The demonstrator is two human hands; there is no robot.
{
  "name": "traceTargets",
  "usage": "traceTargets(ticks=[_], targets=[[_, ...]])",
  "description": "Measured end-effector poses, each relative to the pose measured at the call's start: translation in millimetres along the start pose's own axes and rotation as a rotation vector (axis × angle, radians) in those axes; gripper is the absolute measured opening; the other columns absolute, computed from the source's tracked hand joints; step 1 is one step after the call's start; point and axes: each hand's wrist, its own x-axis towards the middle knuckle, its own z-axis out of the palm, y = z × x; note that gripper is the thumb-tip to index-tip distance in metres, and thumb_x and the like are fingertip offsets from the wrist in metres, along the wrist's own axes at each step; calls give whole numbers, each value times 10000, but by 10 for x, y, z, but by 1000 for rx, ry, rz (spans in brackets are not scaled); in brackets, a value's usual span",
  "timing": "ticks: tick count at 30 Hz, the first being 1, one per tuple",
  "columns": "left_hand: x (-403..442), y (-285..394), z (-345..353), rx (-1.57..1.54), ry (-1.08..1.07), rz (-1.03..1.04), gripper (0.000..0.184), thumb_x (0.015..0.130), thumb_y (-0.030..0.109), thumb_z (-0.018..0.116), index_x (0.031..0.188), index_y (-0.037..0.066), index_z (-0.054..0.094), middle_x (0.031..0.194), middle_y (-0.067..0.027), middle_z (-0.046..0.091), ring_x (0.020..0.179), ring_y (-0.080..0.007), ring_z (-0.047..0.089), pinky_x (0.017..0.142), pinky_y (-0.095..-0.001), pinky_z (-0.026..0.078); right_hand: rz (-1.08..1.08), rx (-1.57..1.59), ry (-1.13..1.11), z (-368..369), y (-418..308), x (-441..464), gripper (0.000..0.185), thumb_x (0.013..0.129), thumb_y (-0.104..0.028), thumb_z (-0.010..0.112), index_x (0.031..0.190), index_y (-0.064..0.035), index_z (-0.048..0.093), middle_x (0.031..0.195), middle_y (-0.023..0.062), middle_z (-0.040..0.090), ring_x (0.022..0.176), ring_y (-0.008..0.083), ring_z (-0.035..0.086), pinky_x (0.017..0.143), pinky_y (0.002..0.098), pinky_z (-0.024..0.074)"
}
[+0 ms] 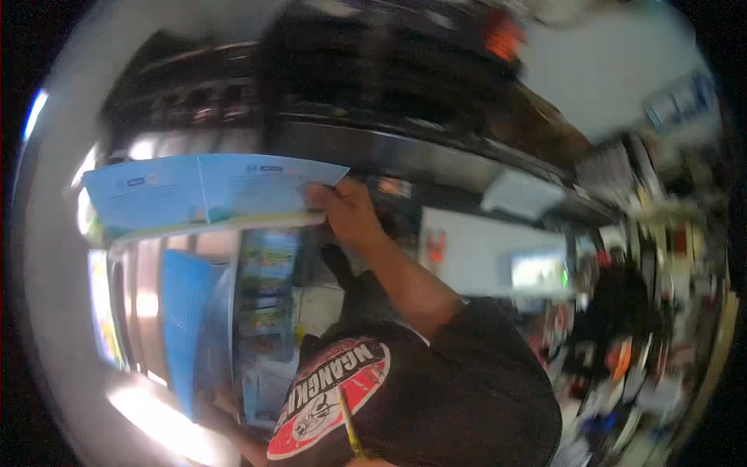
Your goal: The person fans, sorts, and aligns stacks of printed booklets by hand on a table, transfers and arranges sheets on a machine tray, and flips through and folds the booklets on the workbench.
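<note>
A wide light-blue printed sheet [148,194] with a crease down its middle stretches across the upper left. My right hand [350,210] pinches its right end, thumb on the printed face. Below it, a darker blue sheet or folder [185,319] stands on edge beside something clear. My left hand [216,409] is at the lower end of this blue piece, blurred and partly hidden, so its fingers cannot be made out.
Colourful packs [268,265] show behind the sheets. A white surface [475,253] with a lit screen [538,270] lies to the right of my right arm. Dark shelving or machinery [350,78] spans the top. Blurred clutter [622,366] fills the right side.
</note>
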Motion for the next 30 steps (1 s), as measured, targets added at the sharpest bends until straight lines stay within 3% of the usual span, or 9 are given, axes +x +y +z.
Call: traceTargets(ticks=[7,11,13,14,18,22,23,26,30], targets=[[346,967,-927,-415,229,-364,360,836,235,724,1044,-51,657,1026,-162,682,916,-272,634,833,-359,501,82,185,531,-1222,184,-2317,299,927,-94,552,1216,-24,585,1088,17,625,995,126,542,905,303,428],[511,1805,-1285,-399,219,-80,324,787,144,748,1005,-79,661,985,-143,679,878,-247,637,785,-372,505,102,135,820,-1784,4,-3476,331,922,-134,570,1231,-18,573,1131,63,628,1019,152,559,928,310,432],[545,2022,-1161,-486,183,-85,351,772,153,761,1009,-83,652,978,-140,676,886,-244,633,788,-370,502,120,-234,1005,-2076,-97,-4001,324,926,-132,567,1226,-9,564,1164,78,611,1036,178,568,920,332,451],[551,2119,-1070,-563,150,-109,379,757,161,775,1012,-86,644,971,-138,672,893,-241,628,791,-367,499,20,209,1157,-2183,-200,-4142,318,923,-139,576,1228,-48,569,1134,85,618,1027,187,576,907,346,468],[612,2931,-713,-784,-215,236,536,671,183,850,1086,-58,612,991,-116,650,913,-224,616,846,-356,488,-95,73,1488,-2837,-476,-5024,345,920,-101,568,1247,-8,508,1127,93,617,981,204,610,831,353,515],[556,4395,-629,-824,-210,496,316,647,143,838,860,-14,665,709,-35,645,662,-116,610,583,-284,476,-119,-29,1446,-3046,-973,-5261,356,928,-114,566,1255,18,515,1180,112,606,1038,199,588,897,346,471],[608,4560,-465,-772,-192,649,313,637,131,846,854,-13,671,712,-41,656,662,-117,621,585,-280,481,-73,-178,1406,-3178,-945,-5284,334,923,-121,578,1229,9,546,1156,100,614,1018,186,578,895,338,451],[597,5229,-315,-755,-370,481,313,636,149,853,841,-20,688,729,-59,677,666,-129,642,620,-286,497,289,-519,1266,-3466,-902,-4891,316,895,-136,603,1182,-4,586,1043,65,622,939,140,568,837,305,459],[725,6015,-73,-819,-214,432,376,642,177,855,885,-42,671,767,-74,666,695,-184,624,677,-343,504,467,-464,832,-4390,-583,-3870,292,896,-170,608,1148,-23,619,965,55,646,888,140,570,816,299,451]])
